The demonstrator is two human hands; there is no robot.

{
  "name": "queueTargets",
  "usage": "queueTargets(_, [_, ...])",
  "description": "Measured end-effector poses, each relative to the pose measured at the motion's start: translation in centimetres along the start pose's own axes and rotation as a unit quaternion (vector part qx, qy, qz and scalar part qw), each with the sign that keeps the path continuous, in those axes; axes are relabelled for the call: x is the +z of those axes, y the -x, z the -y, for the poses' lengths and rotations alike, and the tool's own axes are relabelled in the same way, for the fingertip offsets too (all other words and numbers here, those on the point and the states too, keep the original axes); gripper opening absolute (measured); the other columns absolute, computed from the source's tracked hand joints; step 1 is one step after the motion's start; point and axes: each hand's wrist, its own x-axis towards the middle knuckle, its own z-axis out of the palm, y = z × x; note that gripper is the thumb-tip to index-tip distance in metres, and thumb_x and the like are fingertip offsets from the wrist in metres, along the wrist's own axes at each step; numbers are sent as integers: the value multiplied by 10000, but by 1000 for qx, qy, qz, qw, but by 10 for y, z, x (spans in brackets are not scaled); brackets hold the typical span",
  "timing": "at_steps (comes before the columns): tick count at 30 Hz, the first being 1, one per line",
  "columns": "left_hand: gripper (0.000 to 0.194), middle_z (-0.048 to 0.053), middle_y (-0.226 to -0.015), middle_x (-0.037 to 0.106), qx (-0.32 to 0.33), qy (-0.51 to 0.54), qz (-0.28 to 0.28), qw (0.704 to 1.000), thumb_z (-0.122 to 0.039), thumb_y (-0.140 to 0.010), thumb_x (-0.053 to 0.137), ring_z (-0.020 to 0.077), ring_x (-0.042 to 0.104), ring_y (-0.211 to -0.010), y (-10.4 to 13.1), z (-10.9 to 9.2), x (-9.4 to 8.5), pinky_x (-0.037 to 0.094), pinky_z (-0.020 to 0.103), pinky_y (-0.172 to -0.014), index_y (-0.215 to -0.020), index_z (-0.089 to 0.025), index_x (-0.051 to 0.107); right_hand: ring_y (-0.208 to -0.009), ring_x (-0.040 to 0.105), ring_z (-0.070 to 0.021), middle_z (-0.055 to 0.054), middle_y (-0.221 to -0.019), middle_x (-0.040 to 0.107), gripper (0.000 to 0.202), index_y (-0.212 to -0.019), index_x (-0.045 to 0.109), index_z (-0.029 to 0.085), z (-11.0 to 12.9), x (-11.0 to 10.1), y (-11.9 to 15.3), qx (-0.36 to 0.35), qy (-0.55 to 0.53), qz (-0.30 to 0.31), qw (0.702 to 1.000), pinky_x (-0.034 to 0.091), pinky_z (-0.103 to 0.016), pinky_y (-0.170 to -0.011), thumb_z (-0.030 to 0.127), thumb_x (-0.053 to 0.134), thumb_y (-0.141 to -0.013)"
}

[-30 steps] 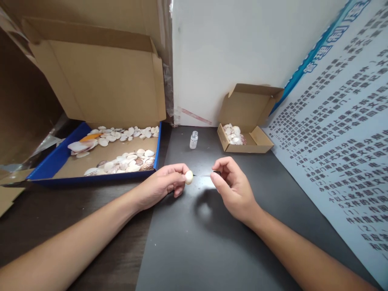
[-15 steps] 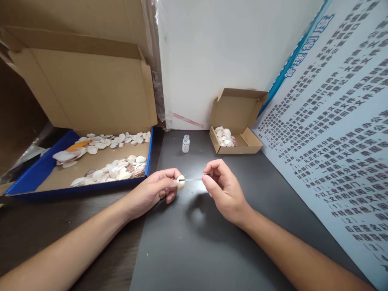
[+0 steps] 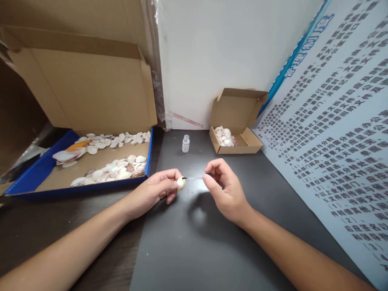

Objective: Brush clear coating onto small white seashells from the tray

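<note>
Between the thumb and fingers of my left hand [image 3: 162, 187] is a small pale shell [image 3: 181, 184], pinched at its left side. My right hand [image 3: 223, 188] grips the black cap of a thin brush [image 3: 195, 178] with a clear stem. The brush points left, and its dark tip is at the shell's upper right edge. Behind the hands a small glass bottle [image 3: 186, 144] with a white label stands upright on the dark table, with no cap on it.
At left lies an open blue-edged cardboard box [image 3: 148, 161] with rows of shells and an orange piece. A smaller cardboard box [image 3: 239, 150] at back right holds several shells. A white panel [image 3: 212, 52] rises behind; a printed board [image 3: 339, 133] leans along the right.
The brush has shifted slightly right, its tip moving from across the shell's face to its upper right edge. The left hand has stayed nearly still.
</note>
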Motion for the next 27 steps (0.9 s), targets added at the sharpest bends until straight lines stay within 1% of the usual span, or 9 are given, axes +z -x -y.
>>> queueTargets(5, [168,-43,-642,464,-8,-2,-6,1000,-312,-804,635,90,421,-558,0,-2,1,302,245,-554,-787,-170,546,-570,412,-109,64,-689,446,138,-921,483,237,0,0,0,6,9,-1,1000,374,-244,-527,235,613,-876])
queueTargets(7, [154,-45,-640,457,-8,-4,-4,1000,-302,-802,628,89,414,-554,0,-2,1,299,246,-552,-788,-171,547,-568,416,-111,60,-690,451,112,-923,484,237,0,-1,0,6,6,-6,1000,377,-246,-525,242,591,-891])
queueTargets(9, [165,-44,-650,460,-8,-10,0,1000,-310,-805,636,90,415,-558,-1,-1,1,307,247,-558,-792,-174,544,-571,431,-113,56,-691,457,94,-921,485,238,0,-1,0,-2,1,-1,1000,385,-248,-527,250,576,-899])
queueTargets(13, [197,-40,-665,470,-4,-30,9,1000,-350,-824,647,95,416,-572,0,0,-1,317,250,-567,-820,-178,552,-547,420,-109,64,-678,453,147,-917,481,242,2,0,0,0,16,2,1000,378,-247,-506,233,618,-864])
queueTargets(18, [237,-47,-652,446,0,-46,11,999,-387,-846,654,98,409,-579,0,0,-1,323,249,-573,-810,-185,536,-555,427,-113,61,-681,461,116,-923,489,242,2,0,1,-9,9,2,1000,384,-250,-511,238,597,-880])
queueTargets(23, [235,-47,-649,445,4,-56,13,998,-393,-858,640,99,404,-578,0,0,-2,330,248,-573,-815,-187,537,-552,423,-112,60,-681,458,116,-913,491,240,2,-1,1,-5,21,-8,1000,387,-250,-514,237,601,-875])
queueTargets(27, [233,-50,-638,436,3,-55,15,998,-392,-855,643,102,397,-572,-1,2,-3,329,248,-563,-816,-189,535,-560,438,-116,57,-681,464,114,-920,492,240,3,-2,1,-6,17,5,1000,387,-251,-518,244,599,-880])
